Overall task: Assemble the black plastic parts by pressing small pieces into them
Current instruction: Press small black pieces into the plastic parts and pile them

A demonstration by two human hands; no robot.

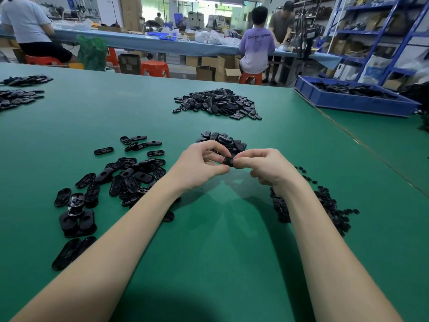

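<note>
From my head camera, looking down: both my bare forearms reach forward over a green bench (pixel 220 240), and my hands meet above its middle. My left hand (pixel 199 165) has its thumb and fingers curled round one end of a small black plastic part (pixel 228 161); my right hand (pixel 267 167) pinches the other end between thumb and forefinger, its remaining fingers curled under. The part is held between the two hands, above the bench surface (most of it is hidden by my fingertips, so I cannot tell its exact shape).

To my left lies a loose spread of black oval parts (pixel 130 175), some flat, some overlapping. By my right wrist sits a heap of small black pieces (pixel 325 203), much smaller than the ovals. Just beyond my hands is a small mound of black parts (pixel 222 141), and further back a larger pile (pixel 218 103). Two more groups of black parts (pixel 18 96) lie at the far left edge.

At the right, on an adjoining bench, a shallow blue crate (pixel 355 102) holds a layer of black parts.

Beyond, three people work at a long blue bench (pixel 144 43), two seated on orange stools (pixel 155 68). Blue shelving (pixel 380 33) with boxes stands at the right.
</note>
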